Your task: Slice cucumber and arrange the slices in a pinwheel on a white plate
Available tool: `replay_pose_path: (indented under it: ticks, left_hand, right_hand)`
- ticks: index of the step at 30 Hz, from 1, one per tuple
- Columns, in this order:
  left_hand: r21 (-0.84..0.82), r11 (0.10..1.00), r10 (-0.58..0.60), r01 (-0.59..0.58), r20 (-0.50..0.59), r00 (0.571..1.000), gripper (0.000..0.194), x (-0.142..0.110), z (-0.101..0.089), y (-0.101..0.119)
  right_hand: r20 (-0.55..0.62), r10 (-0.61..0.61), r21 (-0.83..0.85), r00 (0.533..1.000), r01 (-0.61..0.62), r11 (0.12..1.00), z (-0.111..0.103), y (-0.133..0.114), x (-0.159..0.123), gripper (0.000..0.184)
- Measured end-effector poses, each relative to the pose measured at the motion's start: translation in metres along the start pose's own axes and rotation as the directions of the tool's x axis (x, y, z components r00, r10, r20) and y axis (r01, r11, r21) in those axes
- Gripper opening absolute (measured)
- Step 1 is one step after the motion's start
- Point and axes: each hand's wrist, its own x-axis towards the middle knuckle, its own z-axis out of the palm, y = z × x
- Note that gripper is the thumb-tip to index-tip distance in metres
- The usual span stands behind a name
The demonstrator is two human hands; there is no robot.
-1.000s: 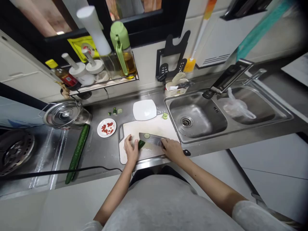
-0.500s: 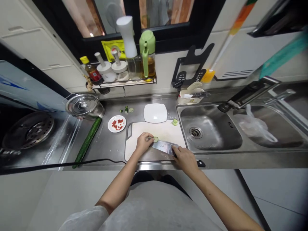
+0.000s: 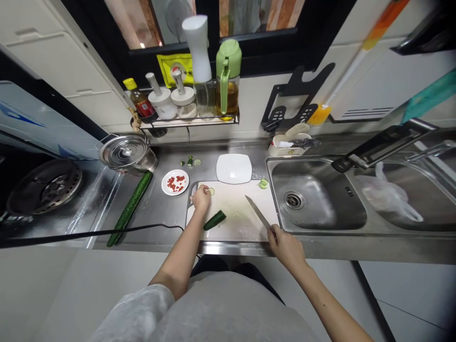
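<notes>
My left hand [image 3: 201, 197] is closed on a thin cucumber slice [image 3: 211, 191], pinched at the fingertips over the left part of the white cutting board [image 3: 242, 228]. My right hand [image 3: 285, 244] grips a kitchen knife [image 3: 258, 212] by its handle. The blade points up and to the left, above the board's right half, apart from any food. Between the hands lies a cut piece of cucumber [image 3: 214, 220], on its side. A few pale cucumber slices [image 3: 263, 183] rest at the board's far right corner.
Behind the board stands a white dish [image 3: 233, 168]. To the left are a small plate [image 3: 175, 192] with red chopped bits, a long cucumber [image 3: 130, 209], a lidded steel pot [image 3: 126, 154] and a black cable [image 3: 92, 233]. A sink [image 3: 320, 218] adjoins on the right.
The slice came off the blade into my left hand, which moved left and away, leaving the cucumber piece on the board. The knife moved right and turned edge-on. The view shifted.
</notes>
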Motion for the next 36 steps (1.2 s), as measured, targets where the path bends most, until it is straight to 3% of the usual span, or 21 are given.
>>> replay_pose_path:
  ticks: [5, 8, 10, 13, 16, 20, 26, 36]
  left_hand:
    - [0.092, 0.989, 0.122, -0.114, -0.082, 0.989, 0.021, 0.000, 0.002, -0.003]
    - [0.007, 0.972, 0.234, -0.236, -0.160, 0.959, 0.020, -0.015, -0.001, -0.015]
    - [-0.108, 0.910, 0.379, -0.400, -0.174, 0.909, 0.021, -0.035, -0.001, -0.027]
    - [-0.220, 0.760, 0.597, -0.611, -0.136, 0.791, 0.022, -0.071, 0.001, -0.046]
    - [-0.205, 0.688, 0.680, -0.696, -0.152, 0.717, 0.024, -0.095, 0.008, -0.058]
    - [-0.148, 0.649, 0.729, -0.747, -0.161, 0.665, 0.026, -0.099, 0.018, -0.062]
    - [-0.135, 0.615, 0.752, -0.777, -0.194, 0.630, 0.026, -0.092, 0.026, -0.065]
    - [-0.115, 0.625, 0.753, -0.772, -0.172, 0.635, 0.023, -0.090, 0.031, -0.071]
  right_hand:
    - [0.050, 0.006, 0.020, 0.999, -0.007, 1.000, -0.003, -0.008, 0.007, 0.029]
    - [0.099, -0.031, 0.046, 0.995, 0.027, 0.999, -0.002, -0.018, 0.011, 0.030]
    - [0.116, -0.075, 0.075, 0.990, 0.067, 0.995, -0.001, -0.026, 0.012, 0.030]
    - [0.160, -0.146, 0.110, 0.976, 0.130, 0.985, -0.002, -0.039, 0.011, 0.028]
    - [0.217, -0.205, 0.122, 0.954, 0.182, 0.976, -0.007, -0.051, 0.009, 0.026]
    - [0.223, -0.248, 0.088, 0.943, 0.234, 0.968, -0.010, -0.062, 0.006, 0.026]
    - [0.246, -0.270, 0.063, 0.931, 0.263, 0.963, -0.010, -0.070, 0.001, 0.027]
    - [0.234, -0.278, 0.054, 0.932, 0.273, 0.961, -0.004, -0.075, -0.005, 0.023]
